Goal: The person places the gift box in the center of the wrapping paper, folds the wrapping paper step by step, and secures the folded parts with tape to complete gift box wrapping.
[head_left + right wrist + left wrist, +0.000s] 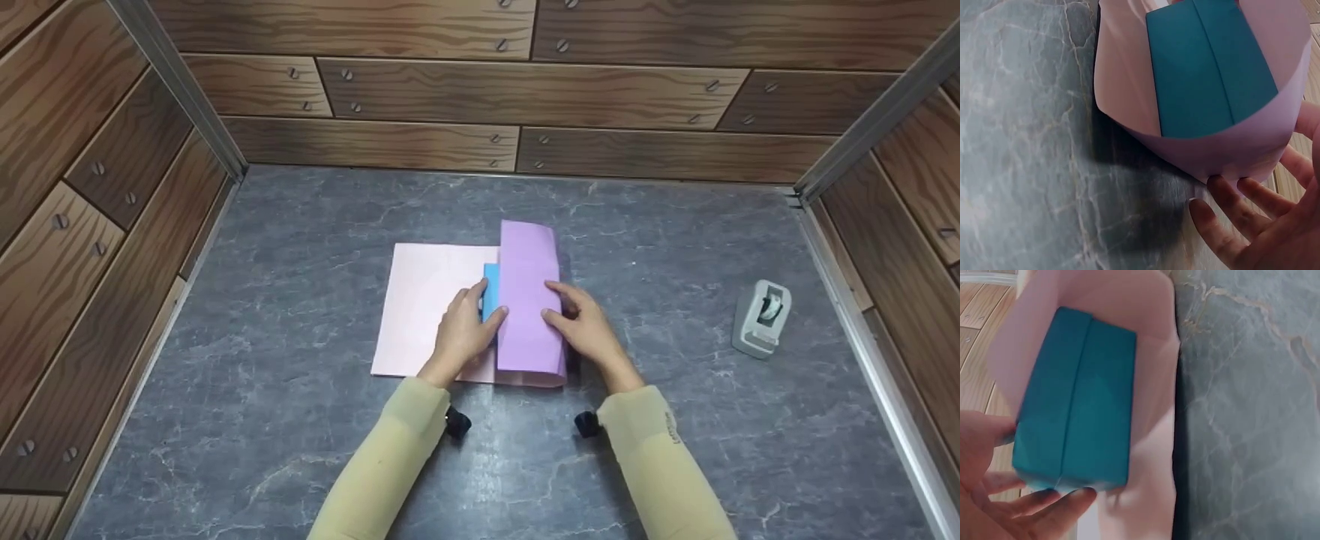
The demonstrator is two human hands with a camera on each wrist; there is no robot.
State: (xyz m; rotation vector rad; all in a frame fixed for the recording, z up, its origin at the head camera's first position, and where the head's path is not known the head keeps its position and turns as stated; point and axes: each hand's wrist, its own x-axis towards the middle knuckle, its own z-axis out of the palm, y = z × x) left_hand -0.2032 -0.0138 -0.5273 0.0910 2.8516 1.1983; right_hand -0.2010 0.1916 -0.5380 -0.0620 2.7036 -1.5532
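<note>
A sheet of wrapping paper, pale pink inside (435, 300) and purple outside (529, 300), lies on the grey floor-like surface. Its right part curves up and over a blue box (1092, 405), so the head view shows only a strip of the box. My left hand (466, 330) holds the box at its left side, with thumb and fingers spread along that side. On the right, my right hand (589, 324) touches the outside of the purple fold. In the right wrist view its fingers (1241, 211) rest loosely against the curved paper, around the box's other side.
A grey tape dispenser (762, 319) stands to the right on the marbled surface (660, 240). Wood-patterned panels (525, 94) enclose the back and both sides, with metal edging (870, 360) along the right.
</note>
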